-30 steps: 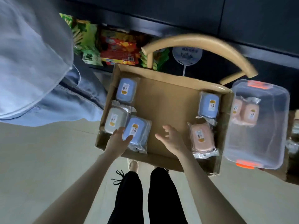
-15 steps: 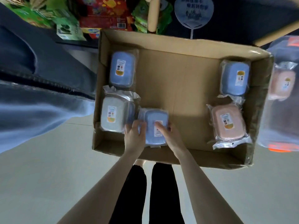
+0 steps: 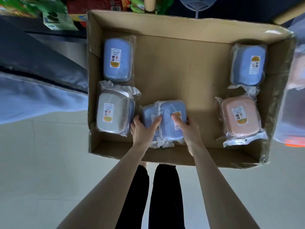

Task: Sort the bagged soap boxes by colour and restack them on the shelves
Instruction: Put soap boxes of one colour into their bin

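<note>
L grip (image 3: 142,129): fingers curled on left side of blue soap box (image 3: 168,123), thumb on top.
R grip (image 3: 188,129): curled on its right side, thumb by label.
Where: carton (image 3: 231,156), near edge, just beside grey box (image 3: 113,113).
Risk: slick, loose bag, so box could slide inside it on lift; bag tail may snag grey box's wrap.

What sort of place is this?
Probably a shop stockroom: a brown cardboard box holding plastic-bagged soap boxes, bright snack packets on a dark shelf. The left hand and right hand grip a blue bagged soap box.
</note>
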### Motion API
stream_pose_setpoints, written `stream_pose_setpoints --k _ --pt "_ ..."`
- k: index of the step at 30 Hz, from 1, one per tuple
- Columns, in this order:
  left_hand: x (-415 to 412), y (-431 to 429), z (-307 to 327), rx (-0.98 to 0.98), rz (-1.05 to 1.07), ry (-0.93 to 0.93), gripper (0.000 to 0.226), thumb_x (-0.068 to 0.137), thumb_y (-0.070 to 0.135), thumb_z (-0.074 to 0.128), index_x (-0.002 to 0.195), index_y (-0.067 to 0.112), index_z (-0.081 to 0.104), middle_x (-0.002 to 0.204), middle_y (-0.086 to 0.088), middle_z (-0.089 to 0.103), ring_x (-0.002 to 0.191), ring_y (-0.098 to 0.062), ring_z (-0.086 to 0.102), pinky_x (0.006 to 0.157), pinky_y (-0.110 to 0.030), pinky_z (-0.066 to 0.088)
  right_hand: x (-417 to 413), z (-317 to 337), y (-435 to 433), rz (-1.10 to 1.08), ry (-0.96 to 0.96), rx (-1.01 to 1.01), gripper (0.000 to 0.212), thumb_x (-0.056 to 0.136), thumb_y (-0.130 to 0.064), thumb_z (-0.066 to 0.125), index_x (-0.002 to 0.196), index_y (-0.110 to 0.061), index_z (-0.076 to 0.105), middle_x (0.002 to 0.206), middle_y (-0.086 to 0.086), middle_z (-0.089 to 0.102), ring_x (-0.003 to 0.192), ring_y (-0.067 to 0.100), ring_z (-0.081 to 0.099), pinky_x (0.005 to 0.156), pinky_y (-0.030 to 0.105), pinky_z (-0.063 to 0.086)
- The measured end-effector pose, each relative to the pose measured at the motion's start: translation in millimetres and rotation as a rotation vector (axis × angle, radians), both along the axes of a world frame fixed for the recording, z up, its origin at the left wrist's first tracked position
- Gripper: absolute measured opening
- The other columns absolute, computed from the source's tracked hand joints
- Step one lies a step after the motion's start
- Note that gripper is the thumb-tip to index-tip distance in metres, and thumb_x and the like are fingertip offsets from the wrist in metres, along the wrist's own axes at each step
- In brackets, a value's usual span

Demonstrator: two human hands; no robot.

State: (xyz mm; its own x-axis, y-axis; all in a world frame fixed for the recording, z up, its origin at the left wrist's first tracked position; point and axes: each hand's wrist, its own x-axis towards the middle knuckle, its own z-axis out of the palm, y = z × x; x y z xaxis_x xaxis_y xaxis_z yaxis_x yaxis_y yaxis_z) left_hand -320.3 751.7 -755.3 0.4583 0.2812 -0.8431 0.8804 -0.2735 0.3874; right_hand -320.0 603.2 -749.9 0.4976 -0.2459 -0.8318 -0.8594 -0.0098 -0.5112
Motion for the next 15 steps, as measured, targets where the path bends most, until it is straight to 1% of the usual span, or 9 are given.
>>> stream_pose_setpoints --k 2,4,6,8,10,11,12,13,15 --pt "2 -1 -3 -0.048 0.026 0.017 0.101 0.066 0.063 0.074 0.141 0.009 0.033 0.141 -0.010 0.040 0.131 -0.029 0.038 0.111 -0.045 0.031 -4 0 -3 -0.036 -0.015 -0.003 0.028 0.076 -0.043 0.077 0.092 -0.023 0.066 0.074 -0.013 0.068 0.068 -0.002 0.064 0.060 0.010 0.048" --pt "3 -3 -3 -0.091 0.035 0.038 0.108 0.054 0.069 0.074 0.134 0.006 0.039 0.130 -0.011 0.051 0.121 -0.028 0.049 0.105 -0.044 0.040 -9 0 -8 -0.074 -0.034 0.004 0.028 0.076 -0.041 0.077 0.094 -0.022 0.065 0.078 -0.010 0.069 0.070 0.001 0.066 0.061 0.015 0.051" --pt "4 -5 -2 -0.107 0.014 0.056 0.109 0.043 0.075 0.071 0.124 0.006 0.048 0.120 -0.010 0.058 0.114 -0.027 0.054 0.102 -0.044 0.044 -14 0 -12 -0.115 -0.051 0.012 0.028 0.076 -0.040 0.076 0.095 -0.023 0.064 0.076 -0.013 0.069 0.068 -0.001 0.067 0.057 0.013 0.050" --pt "4 -8 -4 -0.114 -0.031 0.077 0.105 0.035 0.081 0.065 0.111 0.009 0.058 0.114 -0.012 0.060 0.109 -0.028 0.056 0.100 -0.043 0.045 -19 -1 -17 -0.142 -0.053 0.001 0.026 0.077 -0.039 0.075 0.093 -0.025 0.063 0.074 -0.015 0.068 0.068 -0.003 0.067 0.055 0.011 0.049" --pt "3 -13 -8 -0.129 -0.008 0.089 0.098 0.039 0.077 0.071 0.108 0.010 0.057 0.114 -0.014 0.059 0.107 -0.027 0.056 0.097 -0.039 0.046 -23 -1 -23 -0.173 -0.051 -0.006 0.025 0.078 -0.039 0.075 0.093 -0.023 0.063 0.074 -0.013 0.068 0.065 -0.002 0.066 0.054 0.013 0.050" --pt "2 -16 -10 -0.142 0.028 0.086 0.092 0.045 0.071 0.077 0.109 0.009 0.054 0.112 -0.012 0.058 0.104 -0.026 0.056 0.090 -0.034 0.047 -25 -1 -26 -0.185 -0.045 -0.005 0.026 0.079 -0.040 0.074 0.093 -0.022 0.063 0.074 -0.011 0.067 0.062 -0.001 0.066 0.053 0.015 0.051" --pt "1 -18 -13 -0.162 0.068 0.076 0.085 0.051 0.064 0.081 0.109 0.009 0.051 0.107 -0.008 0.058 0.099 -0.021 0.057 0.080 -0.027 0.046 -27 -1 -29 -0.191 -0.038 -0.005 0.026 0.080 -0.041 0.073 0.093 -0.021 0.064 0.074 -0.010 0.067 0.061 -0.001 0.065 0.052 0.015 0.050" --pt "-1 -20 -15 -0.182 0.097 0.068 0.081 0.056 0.059 0.083 0.109 0.009 0.049 0.101 -0.003 0.058 0.092 -0.016 0.058 0.070 -0.022 0.042 -28 -1 -32 -0.191 -0.034 -0.010 0.026 0.080 -0.042 0.072 0.092 -0.021 0.063 0.074 -0.010 0.066 0.061 -0.001 0.065 0.053 0.014 0.050" --pt "-4 -24 -14 -0.210 0.110 0.063 0.078 0.059 0.056 0.083 0.108 0.007 0.048 0.092 0.001 0.058 0.082 -0.010 0.057 0.063 -0.017 0.036 -29 -1 -38 -0.175 -0.035 -0.029 0.024 0.082 -0.044 0.070 0.089 -0.022 0.063 0.079 -0.009 0.066 0.065 -0.001 0.065 0.057 0.011 0.050"
